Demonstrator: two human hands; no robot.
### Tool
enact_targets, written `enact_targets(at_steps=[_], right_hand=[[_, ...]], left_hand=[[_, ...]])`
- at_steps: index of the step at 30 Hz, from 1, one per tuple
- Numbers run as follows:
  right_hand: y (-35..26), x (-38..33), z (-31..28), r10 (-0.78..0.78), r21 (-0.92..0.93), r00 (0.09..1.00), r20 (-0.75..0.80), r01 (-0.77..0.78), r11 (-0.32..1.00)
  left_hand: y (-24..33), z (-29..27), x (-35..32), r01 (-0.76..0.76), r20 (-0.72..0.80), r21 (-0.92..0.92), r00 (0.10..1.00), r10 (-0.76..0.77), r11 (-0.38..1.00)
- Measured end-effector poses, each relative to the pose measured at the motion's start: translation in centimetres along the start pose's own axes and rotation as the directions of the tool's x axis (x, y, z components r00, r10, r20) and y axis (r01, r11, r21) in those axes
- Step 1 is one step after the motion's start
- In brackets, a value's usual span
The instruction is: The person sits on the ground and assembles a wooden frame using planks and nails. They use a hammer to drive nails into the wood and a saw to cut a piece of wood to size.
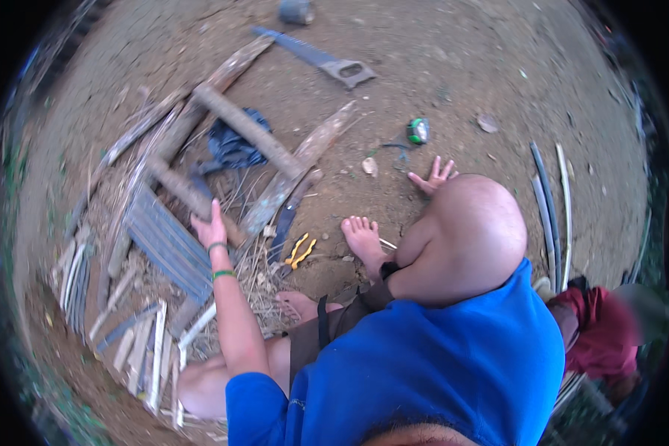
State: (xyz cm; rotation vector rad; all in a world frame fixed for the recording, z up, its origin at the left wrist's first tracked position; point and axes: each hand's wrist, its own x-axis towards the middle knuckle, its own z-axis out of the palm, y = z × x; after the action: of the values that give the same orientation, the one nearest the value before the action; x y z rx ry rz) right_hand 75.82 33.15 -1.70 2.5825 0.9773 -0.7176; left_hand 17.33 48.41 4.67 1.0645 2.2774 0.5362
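- Left hand (pixel 211 227), left of centre, touches wooden rung (pixel 178 187); grip cannot be told.
- Right hand (pixel 434 179), right of centre, fingers spread, empty, below green lamp (pixel 418 131).

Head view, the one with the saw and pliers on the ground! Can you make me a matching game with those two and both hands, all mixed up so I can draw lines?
Things:
1. Saw
2. Pliers
3. Left hand
4. Right hand

Where or how:
A. Spread open, just beyond the raised knee
B. Yellow-handled
C. Gripping a wooden bar
D. Bluish blade, greyish handle

Right pairs: 1-D, 2-B, 3-C, 4-A
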Motion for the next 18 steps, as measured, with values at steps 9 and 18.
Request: enact_targets(at_steps=[9, 18], right_hand=[[-14.5, 4.0, -12.2, -0.562, -0.361, 0.742, 0.365, 0.670, 0.649], [-41.4, -12.7, -12.0, -0.992, 0.133, -0.119, 0.042, 0.985, -0.113]], left_hand=[[1.7, -17.8, 7.6, -0.286, -0.030, 0.131, 0.956, 0.292, 0.949], [9.9, -4.0, 3.1, -0.243, 0.231, -0.300, 0.920, 0.318, 0.923]])
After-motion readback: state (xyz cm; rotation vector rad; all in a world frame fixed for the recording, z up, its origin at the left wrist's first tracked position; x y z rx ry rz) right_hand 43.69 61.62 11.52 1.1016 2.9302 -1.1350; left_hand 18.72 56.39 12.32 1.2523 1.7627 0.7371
